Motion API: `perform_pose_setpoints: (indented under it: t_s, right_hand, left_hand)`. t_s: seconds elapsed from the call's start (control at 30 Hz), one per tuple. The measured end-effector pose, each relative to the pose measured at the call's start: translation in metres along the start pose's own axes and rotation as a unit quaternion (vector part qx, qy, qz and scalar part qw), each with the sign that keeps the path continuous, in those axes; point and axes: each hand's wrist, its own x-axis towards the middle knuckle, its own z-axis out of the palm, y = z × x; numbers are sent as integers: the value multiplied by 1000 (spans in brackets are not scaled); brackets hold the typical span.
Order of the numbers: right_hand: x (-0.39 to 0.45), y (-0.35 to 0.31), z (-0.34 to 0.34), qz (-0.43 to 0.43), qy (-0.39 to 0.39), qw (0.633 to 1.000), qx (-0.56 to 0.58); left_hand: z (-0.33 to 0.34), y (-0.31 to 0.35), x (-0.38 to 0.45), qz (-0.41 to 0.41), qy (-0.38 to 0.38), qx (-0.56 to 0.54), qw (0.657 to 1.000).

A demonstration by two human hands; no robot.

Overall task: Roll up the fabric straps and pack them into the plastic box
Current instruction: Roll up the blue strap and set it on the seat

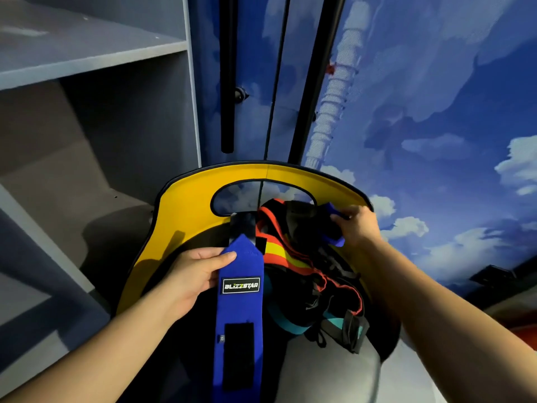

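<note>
The blue strap (241,309) lies unrolled, hanging toward the viewer beside the tangled strap pile (313,280) on the chair seat (174,216). The left hand (194,274) pinches its upper edge; the right hand (356,226) grips a second blue strap end (334,228). Step: selection. Next: rolling from one end. No plastic box is visible.

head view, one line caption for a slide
Left hand holds a blue Blizzstar strap; right hand grips its far end.

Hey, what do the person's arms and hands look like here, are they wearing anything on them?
Both arms are bare along all that shows: no sleeves, gloves, watch, bracelets or rings visible on the left hand or the right hand. No markings or tattoos show. Fingernails look short and unpainted.
</note>
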Motion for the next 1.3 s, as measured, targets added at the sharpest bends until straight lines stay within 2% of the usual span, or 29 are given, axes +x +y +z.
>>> perform_pose_setpoints:
  t_s: [0.13,0.23,0.43,0.57,0.63,0.7,0.8,0.9,1.0,1.1,1.2,1.3]
  right_hand:
    - [5,-20,-44,12,-3,979,203]
    - [-2,-44,-70,-10,-6,952,306]
    - [-39,-86,-103,-49,-32,911,408]
    - [-66,-89,-98,-47,-41,909,413]
    - [-84,-79,-81,-42,-56,920,385]
    - [-105,-65,-58,-30,-86,946,310]
    - [-135,-38,-29,-49,-129,987,78]
    - [-155,-17,-14,-139,-126,977,-100]
    - [-169,-4,-8,-177,-141,963,-148]
    - [-180,3,-6,-187,-160,954,-172]
    - [-184,6,-8,-164,-145,961,-172]
    - [-182,21,-13,-144,-142,941,-271]
  left_hand:
    - [-1,9,-11,7,-4,-4,1000]
    - [1,15,-18,12,-2,-11,1000]
    - [4,33,-41,31,-6,-32,999]
    - [1,41,-56,41,-9,-36,998]
    - [0,42,-63,43,-5,-41,998]
    - [-1,41,-69,41,-2,-42,998]
    - [-7,38,-75,30,1,-41,999]
    - [-16,36,-78,22,3,-41,999]
    - [-20,35,-79,19,1,-29,999]
    - [-20,33,-78,16,2,-28,999]
    - [-18,30,-78,14,2,-24,1000]
    - [-16,28,-77,15,0,-18,1000]
